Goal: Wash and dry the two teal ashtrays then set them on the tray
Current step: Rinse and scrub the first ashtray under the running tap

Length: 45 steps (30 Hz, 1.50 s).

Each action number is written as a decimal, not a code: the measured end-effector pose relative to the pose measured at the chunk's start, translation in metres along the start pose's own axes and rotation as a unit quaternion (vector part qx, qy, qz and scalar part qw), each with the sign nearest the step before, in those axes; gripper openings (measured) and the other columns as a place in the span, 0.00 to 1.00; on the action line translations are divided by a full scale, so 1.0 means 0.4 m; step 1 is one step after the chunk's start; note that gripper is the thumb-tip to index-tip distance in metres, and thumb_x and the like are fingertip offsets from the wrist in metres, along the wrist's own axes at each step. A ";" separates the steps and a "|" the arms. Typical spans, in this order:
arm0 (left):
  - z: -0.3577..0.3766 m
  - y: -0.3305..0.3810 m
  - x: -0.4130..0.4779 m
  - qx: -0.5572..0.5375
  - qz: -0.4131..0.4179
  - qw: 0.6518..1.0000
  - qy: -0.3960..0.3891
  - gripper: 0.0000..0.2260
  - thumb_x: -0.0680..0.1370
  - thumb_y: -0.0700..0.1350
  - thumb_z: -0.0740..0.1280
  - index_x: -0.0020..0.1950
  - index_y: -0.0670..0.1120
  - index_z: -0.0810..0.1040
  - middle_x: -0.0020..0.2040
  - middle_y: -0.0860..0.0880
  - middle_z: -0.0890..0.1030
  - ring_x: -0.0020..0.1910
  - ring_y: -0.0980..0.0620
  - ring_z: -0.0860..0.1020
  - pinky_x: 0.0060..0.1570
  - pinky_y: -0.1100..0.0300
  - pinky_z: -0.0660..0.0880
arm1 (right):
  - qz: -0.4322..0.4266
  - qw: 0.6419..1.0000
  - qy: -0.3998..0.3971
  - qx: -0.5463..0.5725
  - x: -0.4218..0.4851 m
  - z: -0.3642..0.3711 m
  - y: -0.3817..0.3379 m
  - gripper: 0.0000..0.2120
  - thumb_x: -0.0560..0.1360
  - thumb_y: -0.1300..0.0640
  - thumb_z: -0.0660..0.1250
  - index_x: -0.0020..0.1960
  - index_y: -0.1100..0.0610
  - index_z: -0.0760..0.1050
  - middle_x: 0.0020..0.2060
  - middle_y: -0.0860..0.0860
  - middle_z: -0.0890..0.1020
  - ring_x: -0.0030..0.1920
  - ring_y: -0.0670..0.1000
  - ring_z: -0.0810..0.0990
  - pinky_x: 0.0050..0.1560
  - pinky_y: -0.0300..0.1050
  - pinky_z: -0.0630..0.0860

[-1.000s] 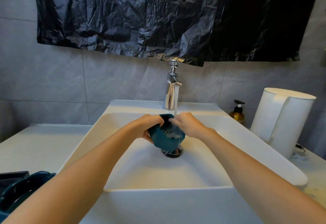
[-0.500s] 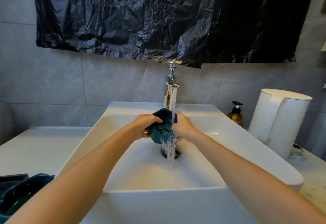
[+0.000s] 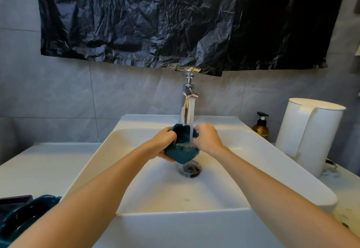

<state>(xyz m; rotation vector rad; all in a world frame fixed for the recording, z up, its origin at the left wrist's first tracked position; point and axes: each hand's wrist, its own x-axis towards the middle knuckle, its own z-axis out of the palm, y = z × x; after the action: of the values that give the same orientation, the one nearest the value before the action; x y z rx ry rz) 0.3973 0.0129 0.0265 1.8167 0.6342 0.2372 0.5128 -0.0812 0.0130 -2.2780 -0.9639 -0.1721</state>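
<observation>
A teal ashtray (image 3: 181,151) is held over the drain of the white sink (image 3: 159,189), tilted with its hollow facing me. Water from the chrome tap (image 3: 187,99) streams into it. My left hand (image 3: 165,140) grips its left rim, fingers curled over the edge. My right hand (image 3: 207,137) holds the right side, fingers curled round the rim. A second teal ashtray (image 3: 25,214) lies at the bottom left on the counter, partly hidden by my left forearm, next to a dark tray (image 3: 13,201).
An amber pump bottle (image 3: 261,126) and a white kettle (image 3: 309,132) stand right of the sink. A black plastic sheet (image 3: 175,19) hangs on the tiled wall above the tap. The drain (image 3: 190,168) is open.
The ashtray has been turned from tipped downward, pouring water out, to hollow-up under the stream, and it is filling again. Both hands stay on it.
</observation>
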 end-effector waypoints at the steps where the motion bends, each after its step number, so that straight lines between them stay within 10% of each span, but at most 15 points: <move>1: 0.001 0.000 -0.003 0.020 0.002 1.000 -0.008 0.18 0.78 0.37 0.53 0.65 0.49 0.67 0.56 0.43 0.76 0.51 0.43 0.79 0.39 0.50 0.81 | -0.033 0.999 0.013 -0.014 0.000 -0.002 0.000 0.03 0.71 0.64 0.72 0.43 0.59 0.82 0.41 0.56 0.81 0.41 0.56 0.79 0.36 0.45 0.77; 6: 0.016 0.000 -0.013 0.060 -0.013 0.997 -0.041 0.15 0.76 0.39 0.53 0.60 0.46 0.72 0.49 0.42 0.81 0.47 0.44 0.81 0.40 0.49 0.82 | -0.106 0.990 -0.036 -0.082 -0.003 -0.025 0.009 0.13 0.74 0.52 0.72 0.34 0.57 0.75 0.34 0.54 0.77 0.35 0.54 0.73 0.29 0.40 0.62; 18: 0.001 -0.004 0.000 0.025 -0.020 0.999 0.026 0.07 0.77 0.41 0.57 0.53 0.45 0.72 0.44 0.44 0.79 0.45 0.45 0.79 0.38 0.54 0.80 | -0.069 0.995 -0.073 -0.026 -0.008 -0.028 -0.005 0.22 0.78 0.52 0.67 0.26 0.52 0.68 0.25 0.50 0.69 0.27 0.48 0.66 0.29 0.40 0.63; 23: -0.002 -0.006 0.001 0.018 -0.015 0.999 0.027 0.10 0.76 0.41 0.58 0.56 0.48 0.72 0.45 0.46 0.78 0.45 0.47 0.78 0.39 0.53 0.80 | -0.034 0.985 -0.167 -0.006 -0.016 -0.010 -0.004 0.10 0.81 0.58 0.59 0.40 0.56 0.70 0.38 0.53 0.75 0.42 0.55 0.75 0.34 0.42 0.69; 30: 0.000 0.000 0.027 -0.072 0.071 0.995 0.012 0.22 0.78 0.37 0.61 0.72 0.51 0.67 0.63 0.42 0.75 0.58 0.44 0.77 0.47 0.52 0.80 | 0.061 0.997 -0.044 0.014 -0.023 -0.051 -0.020 0.09 0.78 0.65 0.57 0.53 0.61 0.75 0.46 0.59 0.78 0.34 0.59 0.83 0.30 0.50 0.81; 35: 0.023 -0.024 0.030 0.141 0.121 0.981 0.052 0.27 0.75 0.32 0.67 0.72 0.44 0.67 0.66 0.42 0.73 0.61 0.43 0.76 0.44 0.56 0.80 | 0.034 0.993 -0.020 -0.114 -0.038 -0.053 -0.029 0.09 0.79 0.62 0.60 0.58 0.60 0.74 0.53 0.58 0.79 0.50 0.58 0.79 0.42 0.46 0.75; 45: 0.078 -0.007 0.091 0.072 0.062 0.989 0.113 0.15 0.82 0.49 0.57 0.62 0.41 0.74 0.52 0.41 0.80 0.41 0.44 0.82 0.36 0.55 0.82 | 0.017 0.980 0.096 -0.173 -0.029 -0.071 -0.029 0.12 0.78 0.61 0.58 0.61 0.59 0.67 0.56 0.57 0.77 0.53 0.60 0.79 0.43 0.49 0.69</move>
<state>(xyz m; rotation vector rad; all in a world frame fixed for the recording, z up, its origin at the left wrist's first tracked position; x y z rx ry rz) 0.4413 0.0072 0.0080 1.9889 0.7105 0.4974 0.5000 -0.0993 0.0370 -2.5316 -0.8443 -0.5744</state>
